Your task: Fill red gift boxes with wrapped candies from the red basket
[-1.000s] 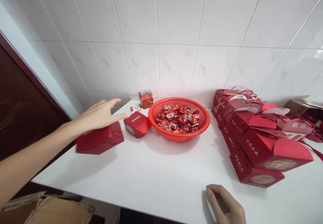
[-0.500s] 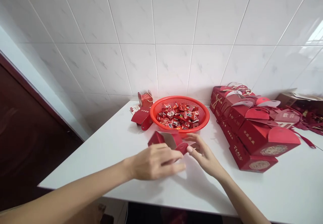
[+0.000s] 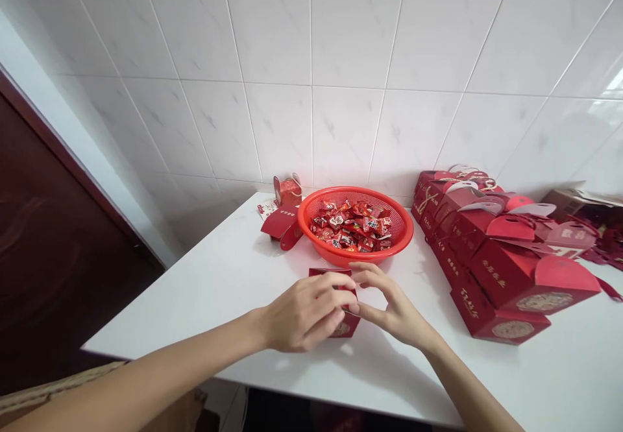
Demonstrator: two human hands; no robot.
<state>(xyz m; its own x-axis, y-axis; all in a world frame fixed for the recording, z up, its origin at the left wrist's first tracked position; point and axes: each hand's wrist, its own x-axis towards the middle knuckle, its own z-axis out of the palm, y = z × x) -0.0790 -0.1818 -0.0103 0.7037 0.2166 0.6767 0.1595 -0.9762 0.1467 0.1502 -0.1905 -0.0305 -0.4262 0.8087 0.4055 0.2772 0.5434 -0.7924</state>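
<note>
A small red gift box (image 3: 346,328) stands on the white table in front of the basket, its top largely covered by my fingers. My left hand (image 3: 304,312) lies across the box from the left, fingers bent over its upper part. From the right, my right hand (image 3: 392,302) grips the box's upper edge between thumb and curved fingers. Just behind is a red plastic basket (image 3: 405,240) with wrapped candies (image 3: 353,224) inside. The box's inside is hidden behind my hands.
Red gift boxes (image 3: 509,273) with flaps and cords are stacked on the right. Left of the basket lie another red box (image 3: 281,220) and a small red box with a cord (image 3: 288,189). An open carton (image 3: 559,202) stands far right. A tiled wall (image 3: 348,127) closes the back.
The small gift box has turned and come nearer, now standing with its end panel facing me. Both hands have moved with it and closed together over its top. The view has shifted slightly.
</note>
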